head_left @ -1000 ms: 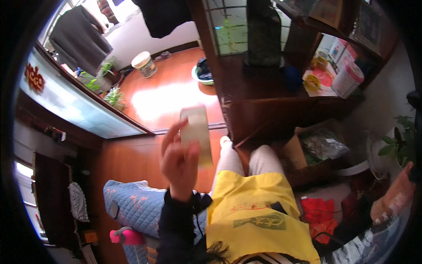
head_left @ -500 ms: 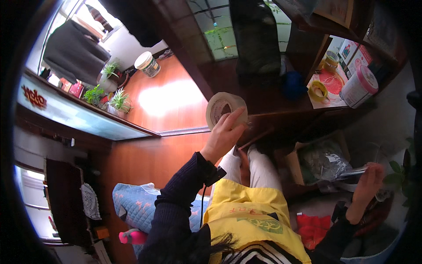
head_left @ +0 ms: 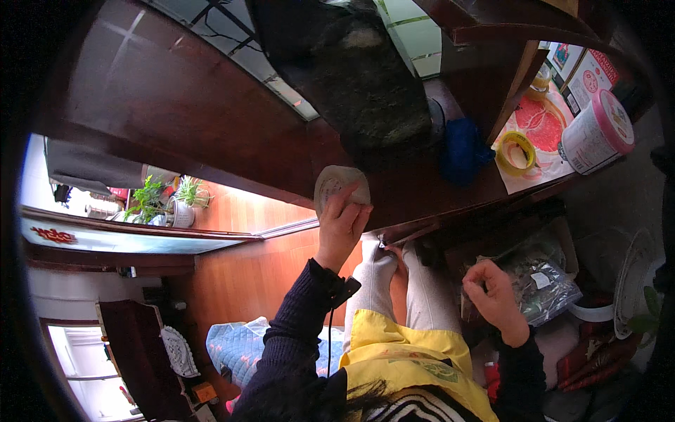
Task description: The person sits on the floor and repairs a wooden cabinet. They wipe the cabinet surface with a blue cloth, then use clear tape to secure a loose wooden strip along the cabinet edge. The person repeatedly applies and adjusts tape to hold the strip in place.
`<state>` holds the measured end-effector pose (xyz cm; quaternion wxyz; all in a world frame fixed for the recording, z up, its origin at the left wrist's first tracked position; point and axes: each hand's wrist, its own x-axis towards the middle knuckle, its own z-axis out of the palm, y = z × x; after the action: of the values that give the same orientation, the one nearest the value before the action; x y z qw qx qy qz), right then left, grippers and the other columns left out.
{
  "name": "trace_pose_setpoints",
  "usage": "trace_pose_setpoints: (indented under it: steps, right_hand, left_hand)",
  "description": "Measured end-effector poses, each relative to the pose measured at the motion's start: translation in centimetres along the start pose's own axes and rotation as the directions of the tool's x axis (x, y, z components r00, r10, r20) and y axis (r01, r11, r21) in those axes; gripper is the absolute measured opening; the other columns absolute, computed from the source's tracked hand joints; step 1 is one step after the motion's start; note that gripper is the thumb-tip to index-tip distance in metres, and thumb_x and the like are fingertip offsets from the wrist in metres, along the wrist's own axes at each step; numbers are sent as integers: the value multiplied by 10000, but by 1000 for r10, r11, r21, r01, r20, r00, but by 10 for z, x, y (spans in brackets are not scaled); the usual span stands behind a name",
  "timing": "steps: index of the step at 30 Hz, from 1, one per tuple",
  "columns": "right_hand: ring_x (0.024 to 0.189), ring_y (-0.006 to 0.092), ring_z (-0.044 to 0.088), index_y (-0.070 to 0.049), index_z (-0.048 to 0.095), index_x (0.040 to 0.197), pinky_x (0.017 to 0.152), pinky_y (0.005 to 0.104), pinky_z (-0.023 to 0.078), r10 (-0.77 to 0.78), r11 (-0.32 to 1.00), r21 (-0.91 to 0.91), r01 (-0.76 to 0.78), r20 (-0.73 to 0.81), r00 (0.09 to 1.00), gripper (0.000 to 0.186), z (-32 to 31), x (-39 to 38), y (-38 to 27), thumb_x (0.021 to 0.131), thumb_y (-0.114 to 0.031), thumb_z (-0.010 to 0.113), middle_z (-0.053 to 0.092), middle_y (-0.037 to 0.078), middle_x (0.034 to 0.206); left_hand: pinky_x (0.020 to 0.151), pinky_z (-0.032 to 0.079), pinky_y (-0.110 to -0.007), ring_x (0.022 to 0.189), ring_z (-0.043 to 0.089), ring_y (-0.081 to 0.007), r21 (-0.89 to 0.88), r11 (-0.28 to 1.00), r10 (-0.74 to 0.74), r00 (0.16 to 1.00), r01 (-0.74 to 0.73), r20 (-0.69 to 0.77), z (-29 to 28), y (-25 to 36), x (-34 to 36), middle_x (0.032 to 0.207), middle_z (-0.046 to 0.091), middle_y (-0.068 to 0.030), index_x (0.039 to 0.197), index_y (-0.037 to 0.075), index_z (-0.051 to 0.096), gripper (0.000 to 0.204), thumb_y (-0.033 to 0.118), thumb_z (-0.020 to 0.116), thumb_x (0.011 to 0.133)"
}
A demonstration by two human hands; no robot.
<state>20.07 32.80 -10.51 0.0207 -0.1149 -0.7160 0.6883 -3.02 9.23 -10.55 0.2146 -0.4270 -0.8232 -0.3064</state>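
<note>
My left hand [head_left: 342, 226] is raised and grips a pale, round, flat object [head_left: 336, 184] at the front edge of a dark wooden desk [head_left: 422, 190]. My right hand [head_left: 496, 295] hovers lower at the right, fingers curled with thumb and forefinger close together; whether it holds something small is unclear. It is above a cardboard box holding a clear plastic bag of dark stuff [head_left: 538, 285]. My legs in light trousers and a yellow apron [head_left: 404, 352] are below.
On the desk stand a dark jacket-like heap [head_left: 358, 77], a blue object [head_left: 460, 148], a yellow tape roll [head_left: 515, 151] and a white tub with pink lid [head_left: 598, 133]. Potted plants [head_left: 165, 200] sit at the left. A blue quilted cushion [head_left: 235, 348] lies on the wooden floor.
My left hand has carried the pale round object up and forward to the desk edge. My right hand has come in from the far right toward my lap. The view has tilted toward the desk.
</note>
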Motion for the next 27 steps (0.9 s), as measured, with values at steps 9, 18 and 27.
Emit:
trace_pose_setpoints:
  steps: [9,18,27]
  right_hand:
    - [711,75,531,-36,556,880,604,228,434,153,983,105,-149,-34,988,102,8,-6,33,832,-97,624,566,5,775]
    - [671,54,474,-32,497,916,612,223,416,164,926,331,-180,77,983,155,32,29,17,843,-86,623,503,-14,728]
    - [619,202,582,-68,487,1121,558,328,466,-94,987,-137,86,-60,994,438,98,95,-3,786,-216,728,544,87,708]
  left_hand:
    - [659,488,-385,769,584,-270,227,969,41,972,-95,232,38,1,5,1072,600,-76,703,68,591,135,146,698,729]
    - [718,499,-362,839,598,-263,-47,994,104,970,-96,220,10,-8,4,1113,603,-75,747,72,619,105,85,690,670]
    - [749,504,-362,918,600,-269,-178,975,171,961,-133,216,-4,-4,-7,1155,593,-99,811,80,620,190,27,686,641]
